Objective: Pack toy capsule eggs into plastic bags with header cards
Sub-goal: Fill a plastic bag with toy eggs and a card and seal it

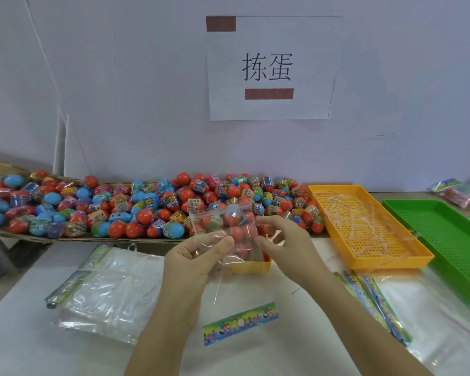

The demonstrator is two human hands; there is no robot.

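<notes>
A clear plastic bag is held up in front of me, empty as far as I can tell. My left hand pinches its lower left part between thumb and fingers. My right hand grips its right edge. Behind it a big heap of red, blue and banded capsule eggs lies on a cardboard sheet. A colourful header card lies flat on the white table below my hands. A small yellow tray sits just under the bag, mostly hidden.
Clear bags with cards lie in a pile at the left and another pile at the right. An orange perforated tray holds plastic strips; a green tray stands beside it. Packed bags lie far right. A paper sign hangs on the wall.
</notes>
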